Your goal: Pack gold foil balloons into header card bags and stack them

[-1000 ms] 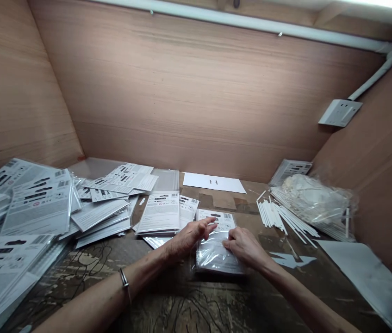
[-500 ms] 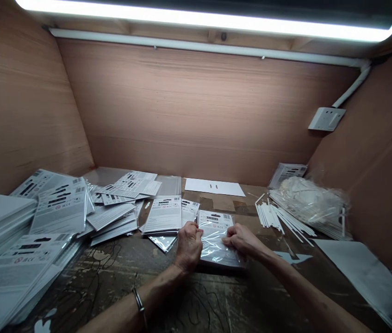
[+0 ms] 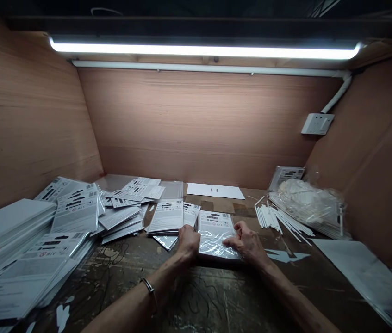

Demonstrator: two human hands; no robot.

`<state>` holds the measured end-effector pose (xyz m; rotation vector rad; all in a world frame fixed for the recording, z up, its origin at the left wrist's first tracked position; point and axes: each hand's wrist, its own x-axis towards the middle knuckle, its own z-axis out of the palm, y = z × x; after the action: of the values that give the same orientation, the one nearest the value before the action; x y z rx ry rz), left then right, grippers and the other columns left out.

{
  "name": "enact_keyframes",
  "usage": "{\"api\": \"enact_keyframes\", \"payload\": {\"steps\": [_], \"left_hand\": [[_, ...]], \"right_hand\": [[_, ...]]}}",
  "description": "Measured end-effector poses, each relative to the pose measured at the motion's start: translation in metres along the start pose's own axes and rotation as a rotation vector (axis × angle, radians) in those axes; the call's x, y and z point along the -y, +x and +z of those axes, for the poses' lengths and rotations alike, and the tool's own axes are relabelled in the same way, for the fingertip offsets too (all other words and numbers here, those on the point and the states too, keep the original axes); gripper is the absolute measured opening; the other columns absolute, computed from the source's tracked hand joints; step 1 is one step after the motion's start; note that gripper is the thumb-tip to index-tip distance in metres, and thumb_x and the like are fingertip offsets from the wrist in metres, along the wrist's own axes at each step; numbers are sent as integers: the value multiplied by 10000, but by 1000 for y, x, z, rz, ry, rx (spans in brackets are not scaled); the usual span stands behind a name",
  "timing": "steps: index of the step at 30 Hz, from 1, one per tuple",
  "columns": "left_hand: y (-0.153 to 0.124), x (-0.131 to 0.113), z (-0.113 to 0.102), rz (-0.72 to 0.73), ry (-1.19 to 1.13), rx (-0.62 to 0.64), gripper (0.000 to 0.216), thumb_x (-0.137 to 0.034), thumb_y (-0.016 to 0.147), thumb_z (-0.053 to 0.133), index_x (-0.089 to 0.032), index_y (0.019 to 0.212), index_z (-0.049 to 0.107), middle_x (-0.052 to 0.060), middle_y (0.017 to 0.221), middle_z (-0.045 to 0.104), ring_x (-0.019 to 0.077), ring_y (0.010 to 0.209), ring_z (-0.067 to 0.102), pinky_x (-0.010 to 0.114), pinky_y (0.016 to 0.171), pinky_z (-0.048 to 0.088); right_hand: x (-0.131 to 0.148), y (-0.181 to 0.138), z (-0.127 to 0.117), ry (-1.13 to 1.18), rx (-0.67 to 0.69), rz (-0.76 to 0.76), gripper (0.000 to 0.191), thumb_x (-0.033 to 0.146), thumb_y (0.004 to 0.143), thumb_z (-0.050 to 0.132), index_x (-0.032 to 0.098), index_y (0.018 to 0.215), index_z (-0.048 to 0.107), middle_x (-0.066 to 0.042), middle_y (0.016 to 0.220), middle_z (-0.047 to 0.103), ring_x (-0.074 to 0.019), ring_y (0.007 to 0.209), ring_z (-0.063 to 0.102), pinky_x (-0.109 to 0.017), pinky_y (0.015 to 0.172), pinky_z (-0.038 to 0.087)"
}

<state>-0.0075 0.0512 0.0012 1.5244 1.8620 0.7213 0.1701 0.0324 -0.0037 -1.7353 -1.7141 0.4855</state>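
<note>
A printed card in a clear plastic sleeve (image 3: 214,235) lies in front of me, its glossy film catching the light. It appears to rest on a dark stack or base. My left hand (image 3: 188,241) is closed at the sleeve's left edge, its fingertips partly hidden. My right hand (image 3: 247,241) grips the right edge, thumb over the film and other fingers along the side. Just left of my left hand lie a stack of printed cards (image 3: 165,217) and a shiny sleeve (image 3: 166,242).
Piles of sleeved cards (image 3: 77,208) and white card stock (image 3: 11,219) fill the left side. On the right lie white sticks (image 3: 268,216), a plastic bag (image 3: 307,199) and a pale sheet (image 3: 358,273). A white card with two slots (image 3: 215,190) lies by the back wall.
My view has shifted, so more of the lamp and the left pile shows. Both hands stay at the sleeved card's edges; the right hand's fingers have curled more around its side.
</note>
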Motion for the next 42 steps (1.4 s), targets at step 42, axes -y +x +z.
{"api": "enact_keyframes", "payload": {"steps": [42], "left_hand": [[-17,30,8,-176,-554,151,202,-318,623,565,-163,577,444,-50,356,416,85,241,364,184,256,236]], "right_hand": [[-15,-33,-13,166,55,179,213,330,681,430,191,520,419,49,396,434,-95,360,419,-197,349,301]]}}
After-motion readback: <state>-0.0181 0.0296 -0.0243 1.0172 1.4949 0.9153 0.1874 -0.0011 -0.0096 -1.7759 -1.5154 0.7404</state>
